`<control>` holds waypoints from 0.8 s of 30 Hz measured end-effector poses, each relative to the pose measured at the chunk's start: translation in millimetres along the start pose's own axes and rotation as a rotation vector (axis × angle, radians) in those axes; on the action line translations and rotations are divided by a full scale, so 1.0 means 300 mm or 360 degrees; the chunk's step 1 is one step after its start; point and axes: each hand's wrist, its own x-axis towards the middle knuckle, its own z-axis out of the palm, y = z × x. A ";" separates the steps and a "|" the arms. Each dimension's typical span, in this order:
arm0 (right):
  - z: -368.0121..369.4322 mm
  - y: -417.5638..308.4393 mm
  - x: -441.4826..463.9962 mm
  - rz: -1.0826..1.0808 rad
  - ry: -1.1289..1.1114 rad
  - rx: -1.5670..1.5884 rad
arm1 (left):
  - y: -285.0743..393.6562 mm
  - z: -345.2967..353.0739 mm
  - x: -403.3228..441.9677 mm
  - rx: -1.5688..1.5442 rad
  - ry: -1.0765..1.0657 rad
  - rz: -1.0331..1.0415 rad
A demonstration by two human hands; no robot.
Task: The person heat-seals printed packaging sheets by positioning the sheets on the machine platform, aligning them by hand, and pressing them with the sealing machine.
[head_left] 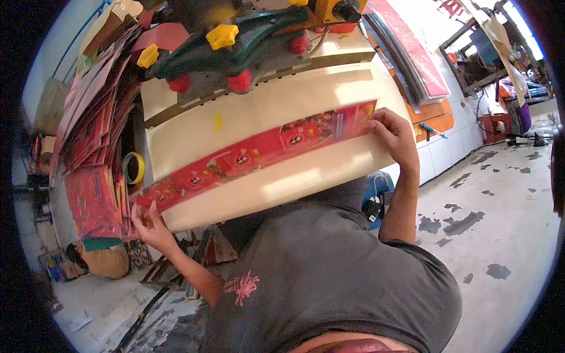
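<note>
A long red printed strip (pixel 238 160) stretches across the cream work surface (pixel 282 185), rising from lower left to upper right. Its left end is pinched in my left hand (pixel 152 226), near the surface's front left corner. My right hand (pixel 395 136) holds the other end between thumb and fingers, at the right side of the surface. Behind the strip stands a machine with a dark green frame (pixel 247 44), yellow knobs (pixel 222 36) and red feet (pixel 239 81).
Stacked red printed sheets (pixel 91 194) and a yellow tape roll (pixel 134 168) lie at the left. At the right are red sheets (pixel 415 53) and a blue pen (pixel 432 130). Another person (pixel 106 260) is at the lower left.
</note>
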 end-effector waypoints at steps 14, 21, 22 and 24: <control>0.051 -0.020 0.221 -0.0054 0.0413 -0.0717 | 0.199 0.295 0.219 0.0211 -0.0711 0.0367; 0.084 0.031 0.265 -0.0069 0.0513 -0.1066 | 0.164 0.339 0.271 0.0334 -0.0787 0.0215; 0.083 0.040 0.271 -0.0108 0.0534 -0.1123 | 0.154 0.343 0.277 0.0297 -0.0774 0.0194; 0.083 0.044 0.273 -0.0141 0.0548 -0.1186 | 0.144 0.347 0.275 0.0260 -0.0771 0.0165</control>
